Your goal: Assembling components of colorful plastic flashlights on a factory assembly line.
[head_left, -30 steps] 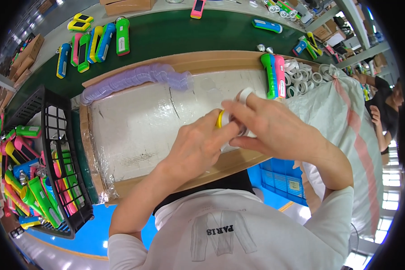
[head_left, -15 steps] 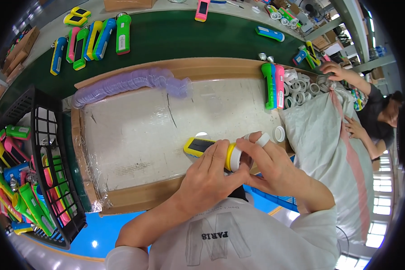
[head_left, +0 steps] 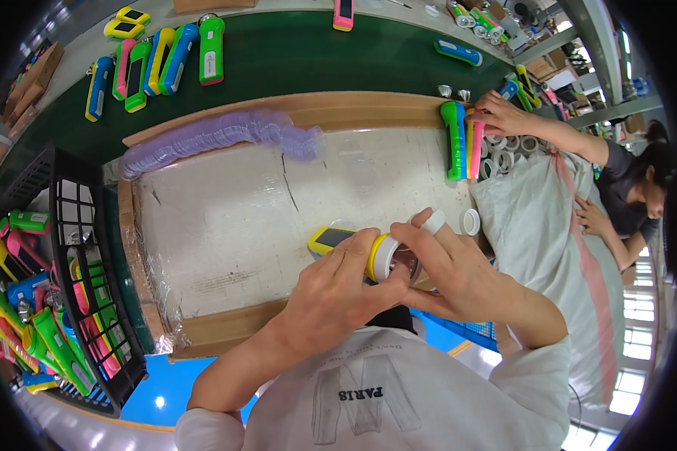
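My left hand [head_left: 331, 293] is closed round a yellow flashlight [head_left: 332, 239] with a dark panel, just over the tray's near edge. A white ring [head_left: 384, 258] sits at the flashlight's head, which faces right. My right hand [head_left: 462, 274] is closed at that head, its thumb and fingers round a clear round piece that is partly hidden. Another white ring [head_left: 434, 221] is by the raised fingers of my right hand. A loose white ring [head_left: 469, 221] lies on the tray beyond. A row of clear purplish discs [head_left: 210, 139] lies along the tray's far side.
A cardboard-edged tray [head_left: 226, 328] lies before me. At left stands a black crate [head_left: 83, 301] of flashlights. A green belt [head_left: 293, 56] carries more flashlights. A white sack [head_left: 541, 240] is at right. A co-worker's hand [head_left: 500, 114] touches flashlights [head_left: 453, 143] on the tray.
My hands and the flashlight have shifted slightly left, and its head has turned more toward me. The co-worker's hand has moved left onto the flashlights, where a yellow one now shows.
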`<state>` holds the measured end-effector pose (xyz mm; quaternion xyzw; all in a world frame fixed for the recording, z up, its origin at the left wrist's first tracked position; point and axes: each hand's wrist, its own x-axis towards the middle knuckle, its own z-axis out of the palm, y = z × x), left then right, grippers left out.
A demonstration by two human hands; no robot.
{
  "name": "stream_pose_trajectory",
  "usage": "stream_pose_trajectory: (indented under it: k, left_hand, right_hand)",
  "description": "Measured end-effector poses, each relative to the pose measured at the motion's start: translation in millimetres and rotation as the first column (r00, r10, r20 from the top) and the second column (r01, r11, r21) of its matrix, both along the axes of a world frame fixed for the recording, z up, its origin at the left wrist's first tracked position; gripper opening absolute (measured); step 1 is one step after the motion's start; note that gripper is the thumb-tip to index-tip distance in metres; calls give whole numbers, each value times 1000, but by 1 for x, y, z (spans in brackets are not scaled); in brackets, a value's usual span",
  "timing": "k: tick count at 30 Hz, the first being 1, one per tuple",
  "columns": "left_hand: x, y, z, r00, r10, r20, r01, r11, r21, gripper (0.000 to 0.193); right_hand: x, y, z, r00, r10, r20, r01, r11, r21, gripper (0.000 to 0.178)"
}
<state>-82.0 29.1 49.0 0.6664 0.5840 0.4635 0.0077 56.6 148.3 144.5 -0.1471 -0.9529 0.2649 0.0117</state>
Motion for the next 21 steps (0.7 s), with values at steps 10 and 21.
stream_pose_trajectory:
  k: [10, 21]
  left_hand:
    - [-16, 8, 4, 993, -119, 10, 120, 991, -58, 26]
    - [0, 1, -2, 993, 20, -114, -19, 1000, 8, 26]
  right_hand:
    - [-8, 8, 1, 984, 176, 23, -173, 922, 346, 62]
    - [-1, -3, 0, 992, 112, -51, -94, 958, 269, 64]
